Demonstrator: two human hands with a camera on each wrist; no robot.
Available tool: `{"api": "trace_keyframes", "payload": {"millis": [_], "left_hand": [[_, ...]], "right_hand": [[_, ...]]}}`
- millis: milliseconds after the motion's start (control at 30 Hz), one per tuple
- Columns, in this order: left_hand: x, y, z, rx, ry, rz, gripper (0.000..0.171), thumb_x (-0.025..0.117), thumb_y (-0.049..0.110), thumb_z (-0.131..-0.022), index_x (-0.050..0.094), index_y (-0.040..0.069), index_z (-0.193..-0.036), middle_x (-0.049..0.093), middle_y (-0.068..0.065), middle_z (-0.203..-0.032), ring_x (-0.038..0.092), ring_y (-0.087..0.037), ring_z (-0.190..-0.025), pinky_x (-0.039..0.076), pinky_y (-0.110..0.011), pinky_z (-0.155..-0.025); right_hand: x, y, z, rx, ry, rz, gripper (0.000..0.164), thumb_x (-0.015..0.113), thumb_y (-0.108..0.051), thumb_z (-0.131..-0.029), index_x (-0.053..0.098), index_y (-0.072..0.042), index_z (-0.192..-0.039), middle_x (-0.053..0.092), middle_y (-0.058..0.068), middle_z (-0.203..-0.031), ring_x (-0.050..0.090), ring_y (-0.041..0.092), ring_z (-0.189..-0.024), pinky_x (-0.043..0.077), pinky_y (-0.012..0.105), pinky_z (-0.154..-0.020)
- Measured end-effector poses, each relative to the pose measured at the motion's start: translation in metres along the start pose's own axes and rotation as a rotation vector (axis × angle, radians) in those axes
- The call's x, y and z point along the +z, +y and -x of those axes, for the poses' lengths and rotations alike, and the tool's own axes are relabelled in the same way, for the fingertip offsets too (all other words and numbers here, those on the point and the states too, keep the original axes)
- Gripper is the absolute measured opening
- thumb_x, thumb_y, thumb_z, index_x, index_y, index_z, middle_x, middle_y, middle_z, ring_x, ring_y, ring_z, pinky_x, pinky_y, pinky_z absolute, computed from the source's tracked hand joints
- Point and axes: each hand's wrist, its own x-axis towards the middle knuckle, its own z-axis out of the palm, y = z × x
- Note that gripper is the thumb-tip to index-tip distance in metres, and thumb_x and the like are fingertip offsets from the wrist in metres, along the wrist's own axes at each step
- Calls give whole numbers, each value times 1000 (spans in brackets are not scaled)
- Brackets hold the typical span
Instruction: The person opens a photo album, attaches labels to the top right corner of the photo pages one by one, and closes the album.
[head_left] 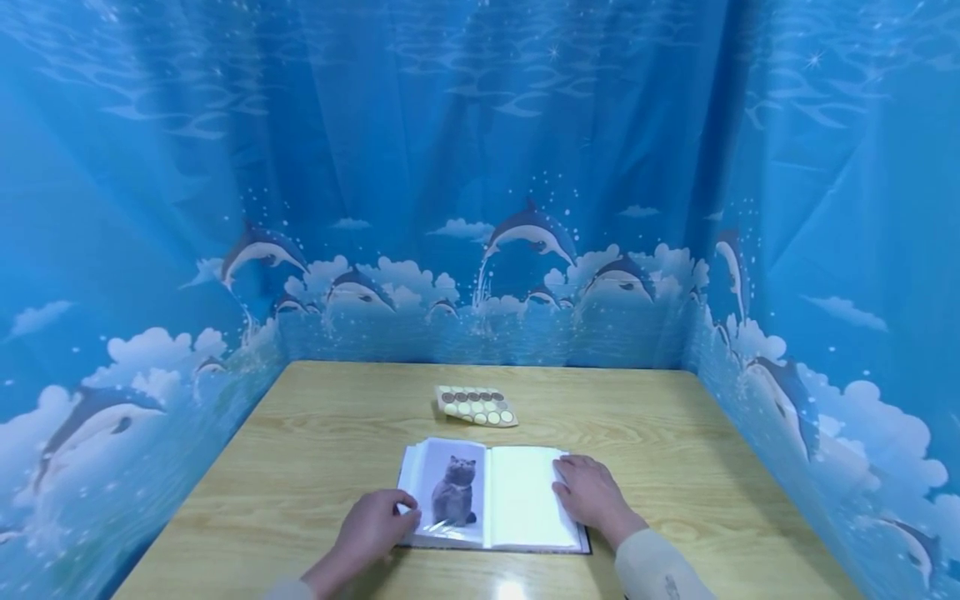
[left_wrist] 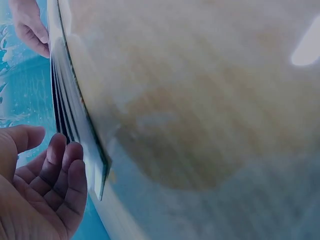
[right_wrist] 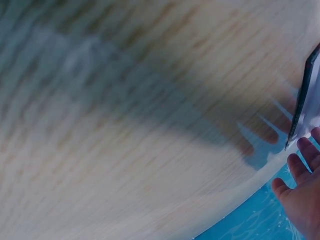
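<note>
A photo album lies spread on the wooden table, a grey cat picture under the clear film of its left page. The right page looks blank and white. At the album's left edge is my left hand, fingers loosely bent. In the left wrist view a gap separates thumb and fingers of this hand, beside the fanned page edges; whether they touch is unclear. My right hand rests with extended fingers on the right page's outer edge. The right wrist view shows that hand beside the cover's edge.
Behind the album lies a sheet of round stickers, brown and cream, slightly curled. The wooden table is enclosed at the back and sides by blue curtains printed with dolphins and clouds.
</note>
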Motion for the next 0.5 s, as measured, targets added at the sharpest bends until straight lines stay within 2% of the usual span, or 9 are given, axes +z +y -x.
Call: {"api": "trace_keyframes", "payload": {"millis": [267,500], "left_hand": [[-6,5,-24,-48,11,-22,10,74,21,-84,74,11,-88,61,5,-69,51,-10,-60,44,-30,-53],[-6,11,-51,-146,9,12,18,71,24,-88,73,8,-97,64,1,-77,55,-13,-65,46,-31,-57]], "right_hand": [[-4,-3,-4,39,20,-83,49,61,-25,-97,52,3,-136,53,26,-136,46,43,-129,34,59,-109],[-3,-5,-12,73,16,-83,53,60,-30,-99,51,2,-139,52,23,-139,44,41,-132,33,57,-111]]}}
